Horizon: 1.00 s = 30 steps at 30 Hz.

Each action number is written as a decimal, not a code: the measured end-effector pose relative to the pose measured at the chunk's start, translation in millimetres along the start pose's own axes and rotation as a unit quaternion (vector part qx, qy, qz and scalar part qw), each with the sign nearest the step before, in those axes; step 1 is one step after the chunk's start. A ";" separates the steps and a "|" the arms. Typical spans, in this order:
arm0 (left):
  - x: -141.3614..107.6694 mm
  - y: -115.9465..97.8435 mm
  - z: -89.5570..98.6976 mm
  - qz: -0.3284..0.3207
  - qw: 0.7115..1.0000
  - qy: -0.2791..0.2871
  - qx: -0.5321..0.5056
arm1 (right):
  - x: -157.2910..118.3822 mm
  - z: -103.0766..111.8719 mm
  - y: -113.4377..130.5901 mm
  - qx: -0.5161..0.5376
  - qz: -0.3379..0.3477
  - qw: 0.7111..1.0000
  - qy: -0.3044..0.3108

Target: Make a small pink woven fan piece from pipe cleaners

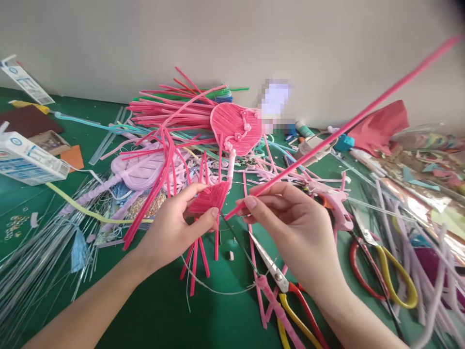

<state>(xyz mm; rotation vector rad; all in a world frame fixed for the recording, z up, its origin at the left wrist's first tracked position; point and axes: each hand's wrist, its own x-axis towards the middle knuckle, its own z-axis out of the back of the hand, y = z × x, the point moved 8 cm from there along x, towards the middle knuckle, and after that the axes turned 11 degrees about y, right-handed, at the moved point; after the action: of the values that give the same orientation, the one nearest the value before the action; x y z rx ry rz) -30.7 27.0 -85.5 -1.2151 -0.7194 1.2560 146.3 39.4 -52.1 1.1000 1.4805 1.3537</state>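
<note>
My left hand (181, 228) pinches a pink pipe-cleaner panel (211, 198) between thumb and fingers; its strands lie packed side by side. A wire runs from the panel down to a pink wrapped handle (271, 295). In my right hand (294, 218), thumb and fingertips are closed on a long pink pipe cleaner (348, 131), which slants up to the right; its lower end is close beside the panel. Loose pink pipe cleaners (194, 266) hang or lie below the panel; whether they are joined to it is unclear. Behind stands a finished-looking pink round fan (236, 128) with small flowers.
Scissors with red and yellow handles (286, 286) lie below my right hand, another pair of scissors (378, 261) to the right. A glue gun (336, 201) lies between. Left are bare wires (47, 276), a lilac fan (140, 169) and a milk carton (32, 160). Pipe-cleaner bundles (170, 109) lie behind.
</note>
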 end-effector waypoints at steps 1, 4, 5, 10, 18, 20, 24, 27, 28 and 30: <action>-0.1 0.5 -0.1 0.000 1.000 0.000 0.001 | 1.0 0.2 0.1 -0.001 -0.001 1.000 -0.006; 0.5 0.8 -1.2 -0.007 1.000 0.006 0.001 | 3.3 -0.3 -1.1 0.005 -0.006 1.000 -0.022; 0.6 0.5 -1.2 -0.009 1.000 0.005 0.001 | 3.8 -0.3 -1.8 0.005 -0.007 1.000 -0.028; -0.4 -2.8 -1.4 -0.010 1.000 0.007 0.006 | 5.9 -0.1 -2.3 -0.018 -0.002 0.999 -0.042; -2.0 -5.0 -1.5 -0.013 1.000 0.006 0.008 | 7.3 -0.3 -0.5 -0.036 -0.002 0.998 -0.045; -1.5 -4.6 -1.9 -0.015 1.000 0.007 0.007 | 7.3 -0.3 0.2 -0.043 0.001 0.998 -0.044; -0.6 -3.2 -1.8 -0.013 1.000 0.009 0.006 | 6.6 0.4 2.1 -0.052 0.008 0.998 -0.046; -0.3 -3.9 -1.1 -0.017 1.000 0.007 0.000 | 5.0 0.9 5.8 -0.063 0.014 0.997 -0.050; -0.2 -4.5 -1.1 -0.019 1.000 0.006 -0.002 | 4.2 1.4 7.3 -0.068 0.017 0.996 -0.054; 0.1 -5.6 -1.4 -0.021 1.000 0.007 -0.001 | 2.8 1.7 9.7 -0.076 0.023 0.995 -0.060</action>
<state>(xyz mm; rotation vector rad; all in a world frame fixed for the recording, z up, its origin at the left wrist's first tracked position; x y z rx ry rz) -27.6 27.4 -80.6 -1.2041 -0.7335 1.2118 147.8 42.9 -42.6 1.1028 1.2525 1.3826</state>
